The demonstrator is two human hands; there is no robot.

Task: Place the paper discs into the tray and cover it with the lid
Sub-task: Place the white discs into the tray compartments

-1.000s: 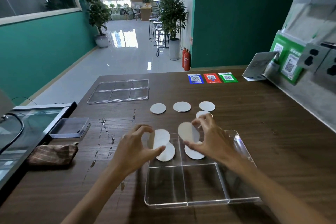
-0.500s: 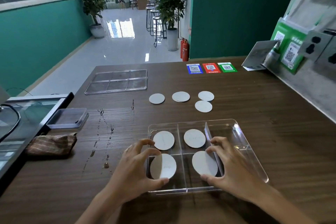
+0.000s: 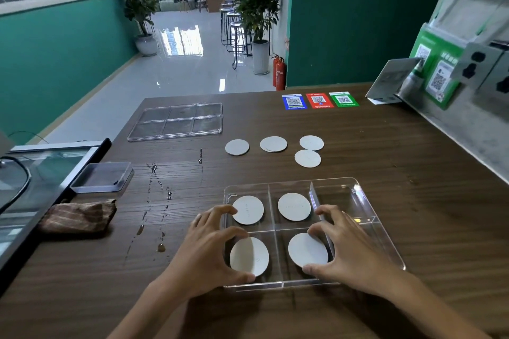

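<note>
With my left hand [image 3: 209, 250] and right hand [image 3: 344, 250] each pinching a paper disc [image 3: 249, 256] low over the tray [image 3: 382, 237]'s near cells, a tilted release could lean it on a divider.

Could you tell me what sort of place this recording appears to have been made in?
Probably a café or shop service counter: three QR code cards lie on the wooden counter, bar stools and potted plants line the tiled hall beyond, and a fire extinguisher stands by the wall.
</note>
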